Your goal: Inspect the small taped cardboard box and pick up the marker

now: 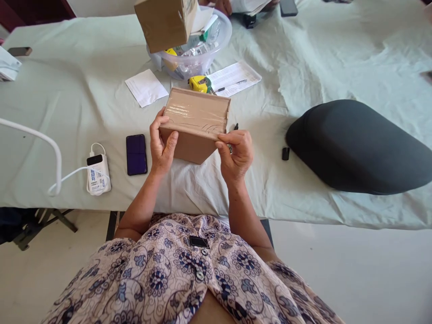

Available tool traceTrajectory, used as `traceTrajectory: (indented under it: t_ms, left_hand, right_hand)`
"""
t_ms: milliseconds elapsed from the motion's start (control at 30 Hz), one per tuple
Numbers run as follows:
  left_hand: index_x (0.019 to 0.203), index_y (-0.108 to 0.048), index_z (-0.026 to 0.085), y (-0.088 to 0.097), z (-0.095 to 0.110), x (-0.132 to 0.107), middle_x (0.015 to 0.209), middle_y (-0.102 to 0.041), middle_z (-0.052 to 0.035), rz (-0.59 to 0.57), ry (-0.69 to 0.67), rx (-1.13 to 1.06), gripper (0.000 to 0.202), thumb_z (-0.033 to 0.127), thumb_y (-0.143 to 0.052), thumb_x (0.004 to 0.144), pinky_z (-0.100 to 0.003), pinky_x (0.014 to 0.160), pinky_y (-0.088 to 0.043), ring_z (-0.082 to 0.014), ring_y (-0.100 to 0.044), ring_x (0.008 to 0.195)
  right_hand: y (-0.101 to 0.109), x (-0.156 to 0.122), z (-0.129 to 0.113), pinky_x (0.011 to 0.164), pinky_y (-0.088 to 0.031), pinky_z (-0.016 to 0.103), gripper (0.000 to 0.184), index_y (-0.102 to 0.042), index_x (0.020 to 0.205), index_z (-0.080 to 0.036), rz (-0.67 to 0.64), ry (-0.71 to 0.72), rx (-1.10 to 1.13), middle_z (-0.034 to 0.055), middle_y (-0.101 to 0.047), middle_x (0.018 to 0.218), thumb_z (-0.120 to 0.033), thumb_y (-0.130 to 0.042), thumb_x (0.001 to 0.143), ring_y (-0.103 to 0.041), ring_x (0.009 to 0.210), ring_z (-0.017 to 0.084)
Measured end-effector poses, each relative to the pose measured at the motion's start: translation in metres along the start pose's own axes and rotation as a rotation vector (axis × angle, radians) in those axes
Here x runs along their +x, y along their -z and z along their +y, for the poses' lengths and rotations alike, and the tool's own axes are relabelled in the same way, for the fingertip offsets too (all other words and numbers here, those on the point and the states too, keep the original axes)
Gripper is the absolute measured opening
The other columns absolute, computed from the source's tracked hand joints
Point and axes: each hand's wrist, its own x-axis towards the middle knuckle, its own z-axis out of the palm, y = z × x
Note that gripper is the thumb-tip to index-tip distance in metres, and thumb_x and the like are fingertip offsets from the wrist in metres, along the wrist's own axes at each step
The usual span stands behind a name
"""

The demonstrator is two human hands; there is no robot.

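Observation:
A small brown cardboard box point(197, 114) with shiny clear tape across its top is held between both hands over the cloth-covered table. My left hand point(162, 143) grips its left side, thumb on the front face and fingers round the side. At the box's near right top corner, my right hand point(236, 152) pinches the edge between thumb and forefinger, its other fingers curled. A dark, thin object point(235, 127) shows partly behind the right hand; what it is I cannot tell. Just beyond the box lies a yellow tape measure point(200, 83).
A clear plastic basin point(222, 33) of mixed items stands behind, with a larger carton point(164, 22) on it. Papers point(146, 88), a phone point(137, 155) and a power bank point(98, 175) lie leftward. A black padded seat point(364, 146) sits right. Another person's hand point(223, 6) is at the far side.

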Motion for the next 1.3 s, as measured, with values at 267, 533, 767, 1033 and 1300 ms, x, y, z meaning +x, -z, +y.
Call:
traceTrajectory:
  t_ms: [267,533,767,1033,1300]
  left_hand:
    - [0.166,-0.024,0.035,-0.009,0.01,-0.013,0.177,-0.033,-0.013,-0.166,0.165,0.216,0.076,0.073,-0.041,0.102,-0.052,0.136,-0.031,-0.031,-0.03,0.167]
    - [0.159,-0.045,0.03,-0.021,0.037,-0.024,0.18,-0.015,-0.0173,-0.201,0.129,0.353,0.099,0.089,-0.06,0.081,-0.062,0.131,-0.034,-0.0453,-0.017,0.168]
    - [0.147,-0.059,0.024,-0.015,0.038,-0.018,0.151,-0.052,-0.0202,-0.041,0.176,0.485,0.076,0.078,-0.057,0.093,-0.057,0.124,-0.04,-0.0375,-0.052,0.14]
    - [0.145,-0.048,0.024,-0.015,0.027,-0.01,0.147,-0.054,-0.0198,-0.061,0.08,0.404,0.076,0.075,-0.065,0.091,-0.053,0.121,-0.045,-0.0345,-0.054,0.141]
    - [0.143,-0.044,0.026,-0.02,0.023,-0.008,0.141,-0.054,-0.0186,-0.087,0.064,0.404,0.083,0.082,-0.065,0.086,-0.055,0.12,-0.044,-0.0354,-0.054,0.139]
  right_hand:
    - [-0.007,-0.01,-0.016,0.072,-0.055,0.03,0.01,-0.07,0.107,-0.028,-0.035,-0.016,-0.037,-0.0022,-0.071,0.088,-0.032,-0.063,0.102,-0.064,0.074,0.012]
    - [-0.006,-0.011,-0.018,0.072,-0.055,0.029,0.01,-0.068,0.104,-0.026,-0.046,-0.047,-0.058,-0.0018,-0.07,0.089,-0.033,-0.061,0.103,-0.063,0.073,0.011]
    - [-0.007,-0.009,0.005,0.066,-0.052,0.026,0.051,-0.057,0.132,-0.031,0.009,-0.222,-0.018,-0.0076,-0.052,0.077,-0.055,-0.075,0.091,-0.052,0.066,0.01]
    - [-0.008,-0.035,0.036,0.066,-0.056,0.021,0.061,-0.062,0.134,-0.032,-0.12,-0.46,0.09,-0.005,-0.059,0.096,-0.063,-0.078,0.085,-0.059,0.073,0.007]
    - [0.003,-0.026,0.019,0.08,-0.061,0.033,0.057,-0.06,0.136,-0.03,-0.117,-0.333,-0.028,0.0041,-0.067,0.116,-0.062,-0.072,0.09,-0.069,0.097,0.017]
